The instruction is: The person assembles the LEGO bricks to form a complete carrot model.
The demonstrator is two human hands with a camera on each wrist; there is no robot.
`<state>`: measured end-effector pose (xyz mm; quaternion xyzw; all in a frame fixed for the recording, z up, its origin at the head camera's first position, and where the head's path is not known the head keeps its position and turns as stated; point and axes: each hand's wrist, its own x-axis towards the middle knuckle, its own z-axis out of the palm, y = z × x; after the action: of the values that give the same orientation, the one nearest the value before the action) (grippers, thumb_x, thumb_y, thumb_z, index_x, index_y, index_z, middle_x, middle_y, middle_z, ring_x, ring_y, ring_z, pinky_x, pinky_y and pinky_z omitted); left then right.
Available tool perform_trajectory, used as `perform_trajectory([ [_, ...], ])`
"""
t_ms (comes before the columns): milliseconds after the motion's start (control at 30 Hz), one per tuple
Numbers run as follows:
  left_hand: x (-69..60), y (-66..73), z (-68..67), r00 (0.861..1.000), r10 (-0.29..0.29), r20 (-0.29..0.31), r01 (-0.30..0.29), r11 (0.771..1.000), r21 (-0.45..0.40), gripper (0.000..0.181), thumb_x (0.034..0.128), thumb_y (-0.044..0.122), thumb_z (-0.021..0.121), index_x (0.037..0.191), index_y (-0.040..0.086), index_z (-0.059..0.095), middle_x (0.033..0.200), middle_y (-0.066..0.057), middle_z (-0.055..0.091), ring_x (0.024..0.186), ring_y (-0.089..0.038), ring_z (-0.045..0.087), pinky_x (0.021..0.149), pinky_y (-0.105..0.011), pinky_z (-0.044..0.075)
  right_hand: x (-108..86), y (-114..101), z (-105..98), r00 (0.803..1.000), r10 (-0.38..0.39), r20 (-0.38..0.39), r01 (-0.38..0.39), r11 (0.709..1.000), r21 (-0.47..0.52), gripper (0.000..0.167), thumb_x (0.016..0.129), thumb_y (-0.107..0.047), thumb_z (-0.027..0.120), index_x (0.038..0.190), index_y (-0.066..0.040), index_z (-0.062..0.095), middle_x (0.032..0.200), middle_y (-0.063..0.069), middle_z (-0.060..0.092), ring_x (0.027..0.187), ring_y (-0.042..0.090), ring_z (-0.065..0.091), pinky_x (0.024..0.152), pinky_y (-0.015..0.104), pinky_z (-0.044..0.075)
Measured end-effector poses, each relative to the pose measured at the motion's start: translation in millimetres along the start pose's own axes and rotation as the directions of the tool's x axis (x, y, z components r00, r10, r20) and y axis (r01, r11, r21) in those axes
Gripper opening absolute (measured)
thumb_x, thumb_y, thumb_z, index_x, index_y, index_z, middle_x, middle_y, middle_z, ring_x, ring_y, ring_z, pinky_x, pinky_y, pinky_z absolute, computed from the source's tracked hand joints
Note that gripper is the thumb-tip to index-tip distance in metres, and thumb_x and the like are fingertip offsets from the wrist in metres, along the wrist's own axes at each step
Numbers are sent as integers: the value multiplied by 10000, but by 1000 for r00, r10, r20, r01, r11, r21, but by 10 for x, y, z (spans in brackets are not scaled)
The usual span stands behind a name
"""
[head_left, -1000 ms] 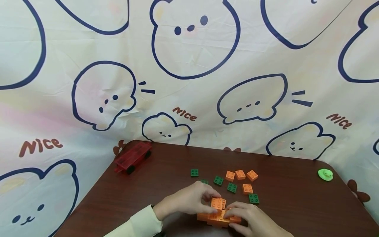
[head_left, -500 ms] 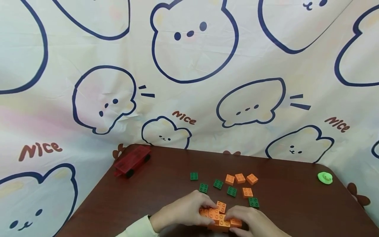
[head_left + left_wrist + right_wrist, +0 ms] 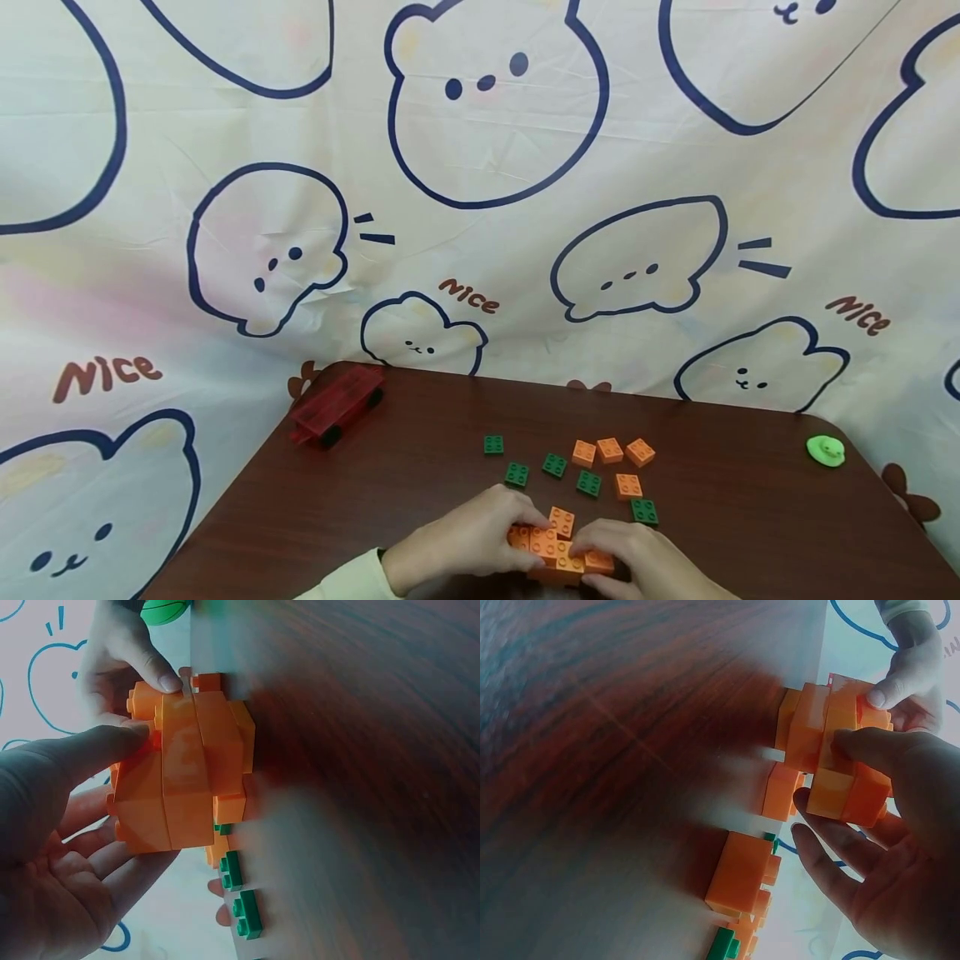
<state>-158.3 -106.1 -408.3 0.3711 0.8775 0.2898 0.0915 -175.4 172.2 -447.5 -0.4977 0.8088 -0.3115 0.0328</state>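
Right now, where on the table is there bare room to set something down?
Two patches look bare: the table between the red wheeled toy and the green bricks, and the stretch between the orange bricks and the light-green toy. The middle is crowded: those bricks lie just beyond the orange build, which the left grip and right grip hold.

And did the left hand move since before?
Yes: the left hand moved lower in the head view, away from the green brick it partly hid.
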Motion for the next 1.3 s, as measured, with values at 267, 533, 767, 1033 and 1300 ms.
perform_trajectory([
  [267,4,7,22,1000,-2,-17,2,1000,-14,320,926,229,787,1216,96,760,1115,20,763,952,72,636,750,-79,498,-2,-7,-11,1000,8,5,-8,1000,-2,217,977,-262,722,1190,-293,696,1142,-108,737,1013,-1,680,784,220,581],
  [533,20,-2,22,1000,-11,-2,11,1000,-14,329,935,246,777,1234,112,753,1143,22,759,977,59,648,766,-83,504,-3,-43,-65,998,55,35,-55,998,4,202,973,-289,724,1174,-297,707,1131,-121,734,995,-14,669,784,216,579],
  [767,-6,9,30,1000,-20,-5,20,1000,-3,340,927,246,786,1237,111,753,1138,25,758,956,64,642,751,-85,500,17,-29,-46,999,38,37,-38,999,22,198,977,-281,720,1174,-287,711,1123,-118,737,995,-16,672,774,213,578],
  [1033,-17,0,25,1000,-22,-14,22,1000,-2,345,916,231,798,1234,103,755,1121,22,762,903,83,627,704,-78,486,32,-21,-27,998,43,49,-44,998,33,201,983,-304,709,1184,-297,704,1124,-127,737,992,-20,676,772,206,578],
  [1300,-6,27,16,998,-60,-19,61,998,35,335,904,275,810,1217,162,771,1089,75,763,814,104,586,630,-102,469,30,-24,-45,998,45,45,-46,998,34,195,983,-315,708,1177,-292,706,1113,-123,739,977,-19,675,767,207,580],
])
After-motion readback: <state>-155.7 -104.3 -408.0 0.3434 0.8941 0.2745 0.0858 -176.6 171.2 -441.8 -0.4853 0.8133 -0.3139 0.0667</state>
